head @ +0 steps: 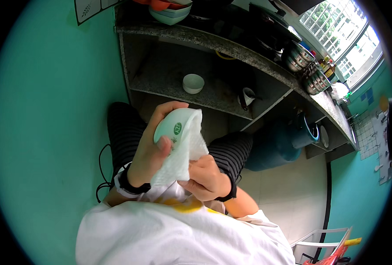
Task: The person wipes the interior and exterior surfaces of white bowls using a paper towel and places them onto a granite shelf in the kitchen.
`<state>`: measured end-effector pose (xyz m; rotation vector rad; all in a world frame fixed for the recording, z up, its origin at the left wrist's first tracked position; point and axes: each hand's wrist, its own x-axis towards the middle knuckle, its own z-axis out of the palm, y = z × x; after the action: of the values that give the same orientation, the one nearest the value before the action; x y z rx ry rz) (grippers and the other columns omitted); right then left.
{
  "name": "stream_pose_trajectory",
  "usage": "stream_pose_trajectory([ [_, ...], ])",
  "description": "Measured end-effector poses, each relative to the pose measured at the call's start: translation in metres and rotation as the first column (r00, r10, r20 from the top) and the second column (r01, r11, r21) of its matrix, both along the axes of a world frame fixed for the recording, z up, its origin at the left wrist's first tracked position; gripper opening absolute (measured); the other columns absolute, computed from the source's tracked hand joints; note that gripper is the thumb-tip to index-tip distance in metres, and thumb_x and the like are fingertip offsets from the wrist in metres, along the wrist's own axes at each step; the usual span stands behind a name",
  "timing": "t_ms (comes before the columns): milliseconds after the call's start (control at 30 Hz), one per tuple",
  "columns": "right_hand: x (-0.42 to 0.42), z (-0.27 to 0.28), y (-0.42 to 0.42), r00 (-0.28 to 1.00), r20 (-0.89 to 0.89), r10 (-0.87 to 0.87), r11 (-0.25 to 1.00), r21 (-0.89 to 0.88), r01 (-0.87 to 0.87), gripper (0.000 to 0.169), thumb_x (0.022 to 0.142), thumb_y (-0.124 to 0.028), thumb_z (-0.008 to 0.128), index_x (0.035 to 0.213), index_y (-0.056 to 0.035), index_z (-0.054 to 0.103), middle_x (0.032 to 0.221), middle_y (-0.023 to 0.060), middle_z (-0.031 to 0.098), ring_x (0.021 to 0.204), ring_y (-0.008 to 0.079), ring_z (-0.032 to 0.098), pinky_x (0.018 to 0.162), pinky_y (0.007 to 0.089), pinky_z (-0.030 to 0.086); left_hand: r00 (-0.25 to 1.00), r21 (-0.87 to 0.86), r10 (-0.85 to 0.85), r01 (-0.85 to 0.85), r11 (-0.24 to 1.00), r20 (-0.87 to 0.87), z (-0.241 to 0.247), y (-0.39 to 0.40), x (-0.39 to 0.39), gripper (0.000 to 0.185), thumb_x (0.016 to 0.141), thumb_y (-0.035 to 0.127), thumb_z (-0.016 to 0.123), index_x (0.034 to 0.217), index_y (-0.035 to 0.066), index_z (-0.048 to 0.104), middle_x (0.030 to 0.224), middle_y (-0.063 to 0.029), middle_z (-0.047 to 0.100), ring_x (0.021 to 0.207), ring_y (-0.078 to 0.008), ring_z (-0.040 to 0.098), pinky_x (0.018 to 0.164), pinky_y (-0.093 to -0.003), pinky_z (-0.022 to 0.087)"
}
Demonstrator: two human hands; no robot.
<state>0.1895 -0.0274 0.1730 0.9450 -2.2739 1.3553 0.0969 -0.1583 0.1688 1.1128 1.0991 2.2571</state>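
My left hand (153, 149) holds a pale green bowl (169, 124) tilted on its side, its thumb across the printed outer wall and its fingers at the far rim. A white textured paper towel or cloth (174, 169) hangs over the bowl's right edge and down between my hands. The fingers of my right hand (205, 177) are closed on that sheet, just right of and below the bowl. The bowl's inside is hidden by the sheet.
Ahead, a white bowl (193, 83) and a white cup (248, 96) stand on a stone shelf under the granite counter (215, 43). Stacked bowls (171, 15) and metal baskets (316, 81) are on top. A blue-green gas cylinder (272, 145) stands at right; a green wall (50, 116) bounds the left.
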Motion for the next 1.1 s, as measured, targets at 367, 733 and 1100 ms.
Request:
stream_pose_trajectory([
  [367,-0.041,0.048,0.062,0.802,-0.554,0.224,0.441,0.791,0.423,0.015,0.069,-0.008,0.057,0.079,-0.0002,0.066,0.083,0.01,0.065,0.1,0.0203,0.059,0.106,0.0367,0.033,0.816,-0.134,-0.312,0.422,0.896,0.486,-0.007,-0.001,-0.022,0.065,0.089,0.06,0.026,0.116,0.005,0.047,0.09,-0.0113,0.063,0.07,-0.0217,0.065,0.051,-0.0277,0.054],
  [733,-0.053,0.018,0.055,0.711,-0.674,0.2,0.277,0.735,0.619,0.029,0.08,-0.01,0.049,0.104,-0.0013,0.061,0.129,0.0075,0.049,0.12,0.0092,0.044,0.107,0.0246,0.026,0.8,-0.185,-0.221,0.379,0.907,0.558,-0.021,0.001,-0.022,0.067,0.087,0.061,0.02,0.122,0.007,0.042,0.086,-0.0191,0.062,0.055,-0.0274,0.063,0.034,-0.0263,0.048],
  [1100,-0.016,0.019,-0.009,0.989,-0.053,-0.139,0.99,-0.007,0.138,0.03,0.063,0.01,0.046,0.089,0.0068,0.06,0.068,0.0158,0.058,0.073,0.0277,0.061,0.091,0.0393,0.042,0.914,-0.049,0.334,-0.354,0.934,-0.231,0.004,-0.002,-0.017,0.075,0.082,0.06,0.045,0.124,-0.002,0.039,0.106,-0.0087,0.053,0.094,-0.0131,0.052,0.078,-0.0246,0.043],
])
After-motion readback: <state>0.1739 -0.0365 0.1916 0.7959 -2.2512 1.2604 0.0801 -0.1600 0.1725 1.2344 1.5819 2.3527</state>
